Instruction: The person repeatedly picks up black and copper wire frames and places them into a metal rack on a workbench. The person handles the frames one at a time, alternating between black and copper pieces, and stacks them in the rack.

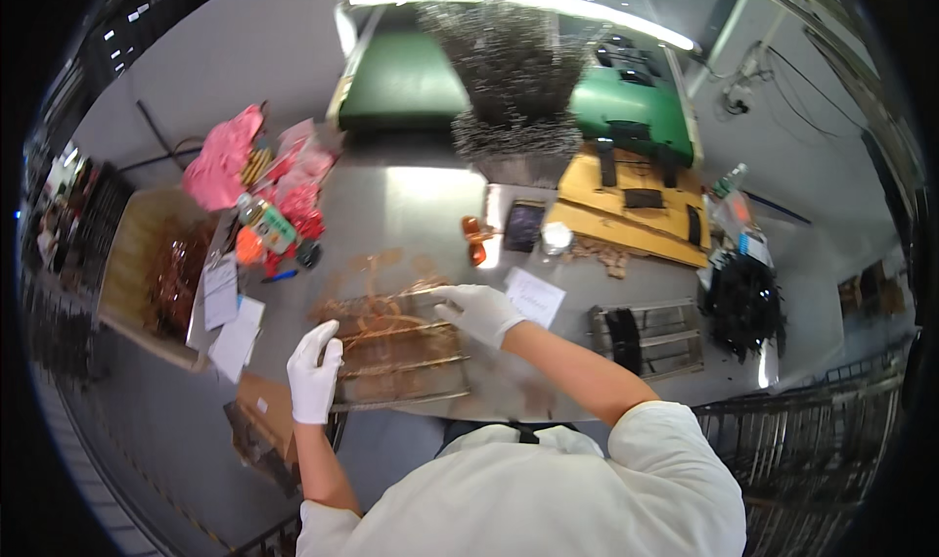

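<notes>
While both white-gloved hands work low over the table (pixel 377 200), the metal rack (pixel 411 366) lies between them near the table's front edge, its bars running roughly crosswise. Thin brown strips (pixel 379 312) tangle over the rack's far part, some curving past its far bar. The left hand (pixel 313 371) is at the rack's left side, fingers bent, with the thumb standing apart from them. The right hand (pixel 484 312) reaches in from the right to the far right corner, fingers pointing left and slightly parted; whether they pinch a strip, I cannot tell.

Just beyond the right hand lies a white paper (pixel 536 298), with a clear cup (pixel 556 238) behind it and a small orange item (pixel 477 241) to the cup's left. A second rack (pixel 670 337) with a black band around its left part sits farther right, near a black heap (pixel 743 305). Behind these, a yellow board (pixel 577 220) carries black pieces. To the left, a bottle (pixel 269 222) leans among pink bags (pixel 225 161), and a bin (pixel 127 254) beside the table holds more brown material.
</notes>
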{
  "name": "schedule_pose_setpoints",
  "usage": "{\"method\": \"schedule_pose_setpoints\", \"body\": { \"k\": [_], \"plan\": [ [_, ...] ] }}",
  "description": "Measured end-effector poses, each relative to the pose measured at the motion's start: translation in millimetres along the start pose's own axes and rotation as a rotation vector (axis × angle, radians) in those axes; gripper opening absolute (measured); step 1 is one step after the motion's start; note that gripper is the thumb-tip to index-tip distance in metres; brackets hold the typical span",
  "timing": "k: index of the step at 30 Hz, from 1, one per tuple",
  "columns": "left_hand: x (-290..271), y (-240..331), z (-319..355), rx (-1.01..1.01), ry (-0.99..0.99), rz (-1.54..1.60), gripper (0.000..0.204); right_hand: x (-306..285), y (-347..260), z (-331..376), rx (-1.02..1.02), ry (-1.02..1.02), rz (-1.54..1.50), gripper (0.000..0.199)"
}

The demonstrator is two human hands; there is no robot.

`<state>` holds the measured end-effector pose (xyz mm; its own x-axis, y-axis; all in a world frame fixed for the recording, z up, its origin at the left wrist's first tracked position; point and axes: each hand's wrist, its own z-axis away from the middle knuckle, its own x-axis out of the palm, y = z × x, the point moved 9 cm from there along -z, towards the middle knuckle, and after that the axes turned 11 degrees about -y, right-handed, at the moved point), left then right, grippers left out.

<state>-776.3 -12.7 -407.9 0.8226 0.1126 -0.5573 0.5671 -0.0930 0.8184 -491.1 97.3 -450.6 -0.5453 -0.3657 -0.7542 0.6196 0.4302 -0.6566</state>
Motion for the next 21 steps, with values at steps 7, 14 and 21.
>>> {"method": "schedule_pose_setpoints", "body": {
  "k": [7,14,21],
  "plan": [
    [146.6,111.3,-4.8,0.088,-0.093,0.006,0.025,-178.6,240.7,128.7,0.397,0.170,0.155,0.032],
    [307.9,178.4,42.9,0.076,-0.255,-0.087,0.027,-260.8,440.0,149.4,0.666,-0.030,0.443,0.075],
    [376.1,228.8,75.3,0.073,-0.379,-0.119,0.022,-285.4,494.3,118.5,0.696,0.039,0.529,0.104]
  ]
}}
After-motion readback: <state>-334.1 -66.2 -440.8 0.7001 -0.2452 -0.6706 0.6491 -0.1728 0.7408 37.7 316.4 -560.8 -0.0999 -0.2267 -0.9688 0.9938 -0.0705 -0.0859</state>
